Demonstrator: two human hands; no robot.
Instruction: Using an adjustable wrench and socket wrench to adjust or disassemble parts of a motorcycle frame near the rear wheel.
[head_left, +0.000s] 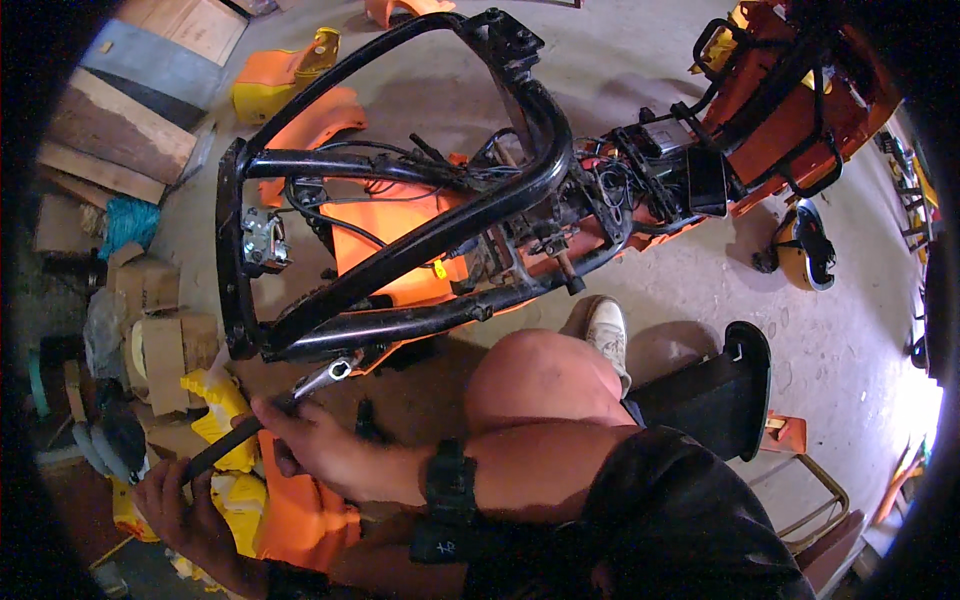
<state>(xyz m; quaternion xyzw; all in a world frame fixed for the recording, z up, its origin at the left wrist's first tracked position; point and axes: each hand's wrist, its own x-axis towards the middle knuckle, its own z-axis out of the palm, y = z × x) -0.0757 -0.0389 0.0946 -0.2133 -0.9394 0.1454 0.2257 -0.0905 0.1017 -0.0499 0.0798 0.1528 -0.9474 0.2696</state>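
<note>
Both my hands are on a long wrench [320,377] with a bright metal ring end and a dark handle, held at the lower left. My right hand [312,447] is closed round it nearer the metal end. My left hand [190,515] grips the far end of the handle, lower down. The ring end is close to the lower left corner of a black tubular vehicle frame [420,245]; whether it touches a bolt there I cannot tell. A silvery metal part [264,243] sits inside the frame's left upright. Cables and an orange panel [385,240] show between the tubes.
Yellow pieces [235,510], an orange panel [300,510] and cardboard boxes [150,290] lie around my hands. My bent knee [540,380] is close to the frame. A black stool-like object [700,395] stands right, with a yellow helmet [803,247] beyond. Wooden boards [120,130] lie far left.
</note>
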